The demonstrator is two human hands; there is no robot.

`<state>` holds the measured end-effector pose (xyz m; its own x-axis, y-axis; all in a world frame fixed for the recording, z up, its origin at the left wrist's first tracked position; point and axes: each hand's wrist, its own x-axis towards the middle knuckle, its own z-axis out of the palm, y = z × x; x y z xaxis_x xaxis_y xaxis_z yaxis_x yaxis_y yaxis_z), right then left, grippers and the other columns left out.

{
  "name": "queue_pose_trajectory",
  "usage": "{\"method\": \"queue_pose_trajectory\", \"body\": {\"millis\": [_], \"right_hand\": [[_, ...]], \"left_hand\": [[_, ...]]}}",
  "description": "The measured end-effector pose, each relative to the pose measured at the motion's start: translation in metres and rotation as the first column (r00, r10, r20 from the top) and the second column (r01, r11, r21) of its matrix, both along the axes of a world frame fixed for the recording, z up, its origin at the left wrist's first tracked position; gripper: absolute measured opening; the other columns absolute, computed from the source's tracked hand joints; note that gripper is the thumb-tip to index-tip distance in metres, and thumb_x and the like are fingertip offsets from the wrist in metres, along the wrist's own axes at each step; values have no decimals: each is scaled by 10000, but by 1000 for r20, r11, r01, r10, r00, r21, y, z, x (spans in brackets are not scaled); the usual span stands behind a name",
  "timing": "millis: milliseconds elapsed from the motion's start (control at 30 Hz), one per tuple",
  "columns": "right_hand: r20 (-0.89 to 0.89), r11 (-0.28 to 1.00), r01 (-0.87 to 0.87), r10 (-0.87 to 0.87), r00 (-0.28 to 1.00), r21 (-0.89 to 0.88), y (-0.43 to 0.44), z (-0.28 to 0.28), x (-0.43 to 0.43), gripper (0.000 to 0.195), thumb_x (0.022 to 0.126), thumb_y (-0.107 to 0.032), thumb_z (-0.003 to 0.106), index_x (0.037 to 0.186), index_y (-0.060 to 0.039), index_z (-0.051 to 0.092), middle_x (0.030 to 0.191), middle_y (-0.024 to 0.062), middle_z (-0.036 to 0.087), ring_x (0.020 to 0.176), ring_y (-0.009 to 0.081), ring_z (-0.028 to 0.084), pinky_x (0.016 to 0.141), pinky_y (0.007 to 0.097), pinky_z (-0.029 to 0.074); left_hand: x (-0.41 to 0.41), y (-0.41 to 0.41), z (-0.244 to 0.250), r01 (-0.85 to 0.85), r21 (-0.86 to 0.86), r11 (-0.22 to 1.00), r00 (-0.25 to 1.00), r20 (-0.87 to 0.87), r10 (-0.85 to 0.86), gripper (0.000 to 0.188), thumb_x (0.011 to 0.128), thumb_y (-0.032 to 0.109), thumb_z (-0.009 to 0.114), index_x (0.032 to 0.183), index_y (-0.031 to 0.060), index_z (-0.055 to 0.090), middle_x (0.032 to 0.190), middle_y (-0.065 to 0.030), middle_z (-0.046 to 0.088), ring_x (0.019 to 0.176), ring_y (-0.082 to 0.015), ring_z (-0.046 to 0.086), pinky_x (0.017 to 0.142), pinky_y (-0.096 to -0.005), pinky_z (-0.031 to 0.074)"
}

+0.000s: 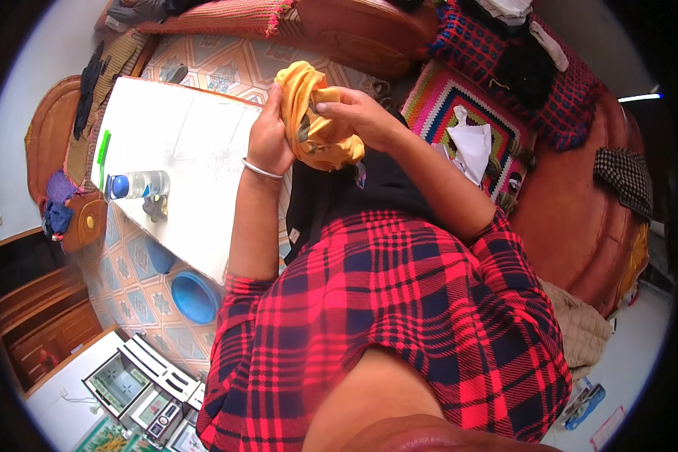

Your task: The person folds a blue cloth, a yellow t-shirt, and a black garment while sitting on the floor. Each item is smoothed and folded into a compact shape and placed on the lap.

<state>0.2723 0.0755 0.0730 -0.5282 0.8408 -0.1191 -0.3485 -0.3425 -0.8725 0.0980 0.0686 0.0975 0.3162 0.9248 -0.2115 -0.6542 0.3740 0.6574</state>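
Observation:
A bunched yellow cloth garment point(302, 93) with dark printed patches is held up in front of my body. On its left edge, my left hand point(268, 138) grips the folds, with the thumb laid along the fabric and a metal bangle at the wrist. My right hand point(367, 116) pinches the cloth from the other side between thumb and fingers. Part of the fabric hangs in a loose roll below the right hand. Black cloth point(361, 186) lies across my lap beneath it.
To the left stands a white-topped table point(198, 141) carrying a blue-capped bottle point(141, 185) and a bright green stick-like item point(103, 155). A blue basin point(195, 296) rests on the tiled floor. At right, a white cloth point(472, 141) lies on a multicoloured crocheted cover point(429, 107), near a brown leather sofa point(576, 220).

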Motion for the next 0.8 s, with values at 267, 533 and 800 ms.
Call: {"method": "queue_pose_trajectory", "body": {"millis": [267, 533, 800], "right_hand": [[-207, 985, -122, 96, 974, -118, -8, -57, 3, 510, 906, -172, 596, 1367, -31, 429, 1316, 92, 525, 1191, 211, 539, 1011, 345, 439], [-557, 989, -96, 18, 831, -112, 17, 14, -8, 499, 902, -187, 603, 1351, -29, 454, 1313, 103, 535, 1191, 219, 540, 1012, 347, 434], [-118, 995, 84, -90, 989, -55, 40, -58, 21, 489, 897, -202, 610, 1334, -27, 480, 1310, 114, 546, 1192, 227, 541, 1013, 349, 429]], "left_hand": [[33, -1, 15, 435, 548, 715, 549, -790, 271, 350, 1002, 291, 446, 1214, 39, 565, 1076, -142, 644, 1018, -303, 625, 932, -377, 483], [78, -63, 50, 651, 636, 414, 742, -647, -172, 352, 907, 196, 617, 1202, 5, 592, 1071, -136, 657, 1029, -282, 634, 923, -344, 475], [-17, -10, 15, -84, 291, 953, 768, -590, 248, 420, 984, 361, 507, 1293, 77, 531, 1204, -52, 604, 1144, -135, 526, 933, -263, 385]]}}
